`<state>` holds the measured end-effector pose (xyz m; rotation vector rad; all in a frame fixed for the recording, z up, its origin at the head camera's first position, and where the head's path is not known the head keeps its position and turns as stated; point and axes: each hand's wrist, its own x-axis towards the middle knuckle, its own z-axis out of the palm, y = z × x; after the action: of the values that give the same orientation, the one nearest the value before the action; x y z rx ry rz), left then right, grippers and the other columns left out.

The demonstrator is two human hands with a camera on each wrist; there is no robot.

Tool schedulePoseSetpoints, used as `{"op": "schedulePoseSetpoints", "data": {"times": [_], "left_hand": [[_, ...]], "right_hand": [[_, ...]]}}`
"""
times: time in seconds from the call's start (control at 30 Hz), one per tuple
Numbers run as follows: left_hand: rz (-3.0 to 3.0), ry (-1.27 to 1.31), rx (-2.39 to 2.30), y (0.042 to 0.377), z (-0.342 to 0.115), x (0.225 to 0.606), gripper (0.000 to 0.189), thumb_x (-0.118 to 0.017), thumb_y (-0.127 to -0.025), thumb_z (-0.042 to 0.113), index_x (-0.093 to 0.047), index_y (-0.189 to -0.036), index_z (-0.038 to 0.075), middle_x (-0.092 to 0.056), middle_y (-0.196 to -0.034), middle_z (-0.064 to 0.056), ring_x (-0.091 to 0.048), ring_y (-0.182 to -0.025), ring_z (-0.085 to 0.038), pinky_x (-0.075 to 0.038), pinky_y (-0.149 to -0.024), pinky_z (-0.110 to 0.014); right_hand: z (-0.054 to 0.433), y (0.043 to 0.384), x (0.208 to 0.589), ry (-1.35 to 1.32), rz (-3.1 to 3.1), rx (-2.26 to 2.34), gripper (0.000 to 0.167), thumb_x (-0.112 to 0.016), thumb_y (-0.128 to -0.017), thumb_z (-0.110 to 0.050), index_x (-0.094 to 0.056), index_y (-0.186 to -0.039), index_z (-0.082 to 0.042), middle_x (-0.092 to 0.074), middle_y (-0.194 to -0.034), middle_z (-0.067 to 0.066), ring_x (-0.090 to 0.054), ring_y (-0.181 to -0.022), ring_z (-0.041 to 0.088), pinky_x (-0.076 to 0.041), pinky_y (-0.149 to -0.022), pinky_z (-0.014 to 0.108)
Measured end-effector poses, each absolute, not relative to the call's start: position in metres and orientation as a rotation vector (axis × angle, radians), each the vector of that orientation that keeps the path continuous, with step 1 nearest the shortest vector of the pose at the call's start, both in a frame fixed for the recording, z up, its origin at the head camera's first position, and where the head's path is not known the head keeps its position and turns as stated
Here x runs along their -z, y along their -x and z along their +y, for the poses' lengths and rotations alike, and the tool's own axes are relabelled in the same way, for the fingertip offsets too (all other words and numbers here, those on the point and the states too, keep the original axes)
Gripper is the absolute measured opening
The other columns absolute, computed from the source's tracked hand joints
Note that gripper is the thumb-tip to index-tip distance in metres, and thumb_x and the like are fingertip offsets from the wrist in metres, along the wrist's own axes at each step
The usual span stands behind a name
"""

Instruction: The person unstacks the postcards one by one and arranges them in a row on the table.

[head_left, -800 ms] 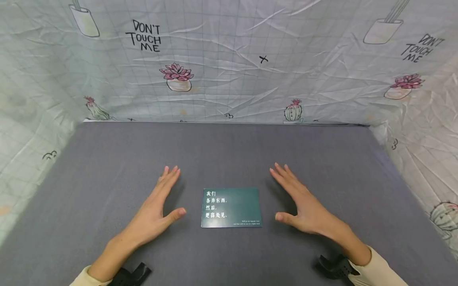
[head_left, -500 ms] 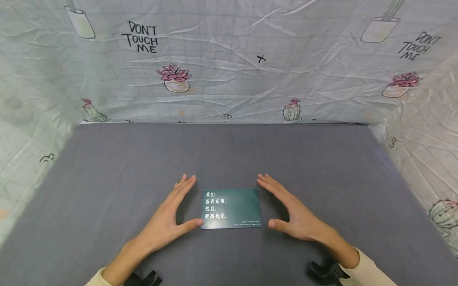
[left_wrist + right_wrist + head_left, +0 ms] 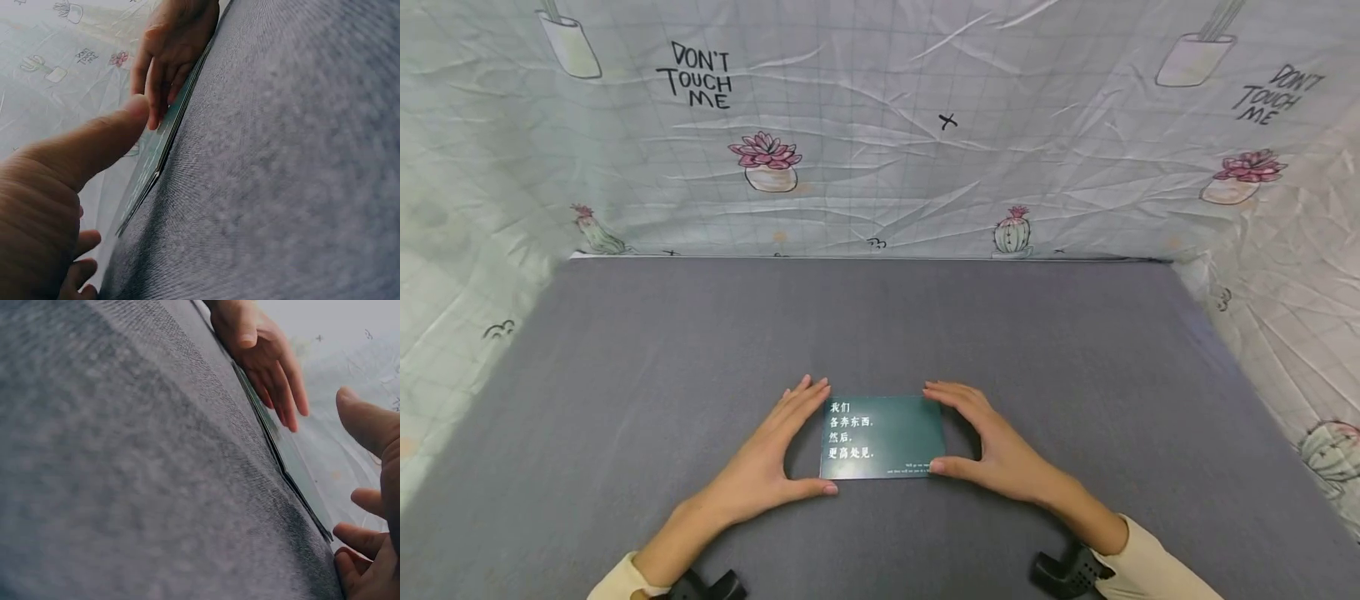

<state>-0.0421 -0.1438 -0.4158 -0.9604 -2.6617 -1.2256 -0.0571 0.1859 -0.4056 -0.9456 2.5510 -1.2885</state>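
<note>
A dark green card (image 3: 887, 437) with white Chinese characters lies flat on the grey cloth, its long side facing me. In the left wrist view the edge of the card (image 3: 164, 140) shows more than one thin layer. My left hand (image 3: 760, 468) is at its left side, fingertips by the upper left corner and thumb by the lower left one. On the other side my right hand (image 3: 1015, 458) has its fingertips by the upper right corner, and its thumb overlaps the lower right corner. The right wrist view shows the right thumb (image 3: 369, 425) raised above the card. Fingers are extended on both hands.
Grey cloth (image 3: 880, 325) covers the table. A pale fabric curtain (image 3: 865, 92) printed with potted plants and lettering rises at the back and both sides. Black devices are strapped at the left wrist (image 3: 711, 587) and right wrist (image 3: 1067, 573).
Both hands have moved inward from either side of the card to its left and right ends. The card lies where it was, with only a slight shift of the head view.
</note>
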Motion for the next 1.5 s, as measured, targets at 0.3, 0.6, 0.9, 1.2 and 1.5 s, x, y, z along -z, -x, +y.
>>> {"op": "schedulePoseSetpoints", "data": {"times": [0.3,0.6,0.9,1.2,1.5], "left_hand": [[-2.685,0.991,1.152,0.039,-0.143,0.417,0.099,-0.083,-0.067,0.048,-0.037,-0.146,0.008,-0.034,-0.151,-0.009,-0.022,-0.141,-0.034,-0.011,-0.115,-0.041],[-2.692,0.994,1.09,0.034,-0.142,0.419,0.102,-0.082,-0.066,0.049,-0.036,-0.147,0.007,-0.034,-0.151,-0.01,-0.022,-0.141,-0.034,-0.011,-0.115,-0.038],[-2.657,0.989,1.048,0.034,-0.139,0.418,0.097,-0.083,-0.068,0.044,-0.039,-0.144,0.004,-0.039,-0.147,-0.01,-0.026,-0.139,-0.035,-0.014,-0.115,-0.039],[-2.64,1.014,0.965,0.039,-0.139,0.418,0.095,-0.082,-0.068,0.049,-0.041,-0.142,0.006,-0.043,-0.143,-0.009,-0.032,-0.136,-0.032,-0.017,-0.114,-0.042],[-2.62,1.038,0.961,0.038,-0.14,0.419,0.094,-0.081,-0.068,0.051,-0.043,-0.142,0.006,-0.044,-0.142,-0.009,-0.034,-0.135,-0.03,-0.018,-0.114,-0.043]], "right_hand": [[0.183,0.053,0.411,0.943,2.596,1.291,0.08,-0.08,-0.076,-0.041,-0.042,-0.143,-0.017,-0.037,-0.147,0.0,-0.025,-0.137,0.021,-0.029,-0.105,0.051],[0.182,0.047,0.412,1.018,2.658,1.192,0.078,-0.079,-0.075,-0.044,-0.045,-0.141,-0.018,-0.035,-0.149,0.004,-0.022,-0.138,0.027,-0.031,-0.101,0.057],[0.182,0.049,0.41,1.156,2.7,1.074,0.075,-0.077,-0.077,-0.045,-0.047,-0.139,-0.018,-0.033,-0.148,0.006,-0.024,-0.137,0.028,-0.035,-0.099,0.056],[0.185,0.052,0.411,1.177,2.717,1.026,0.076,-0.076,-0.077,-0.048,-0.046,-0.141,-0.019,-0.035,-0.147,0.004,-0.024,-0.136,0.024,-0.036,-0.099,0.053],[0.185,0.051,0.412,1.212,2.737,0.965,0.078,-0.074,-0.077,-0.052,-0.045,-0.141,-0.018,-0.035,-0.145,0.004,-0.026,-0.134,0.024,-0.037,-0.098,0.051]]}}
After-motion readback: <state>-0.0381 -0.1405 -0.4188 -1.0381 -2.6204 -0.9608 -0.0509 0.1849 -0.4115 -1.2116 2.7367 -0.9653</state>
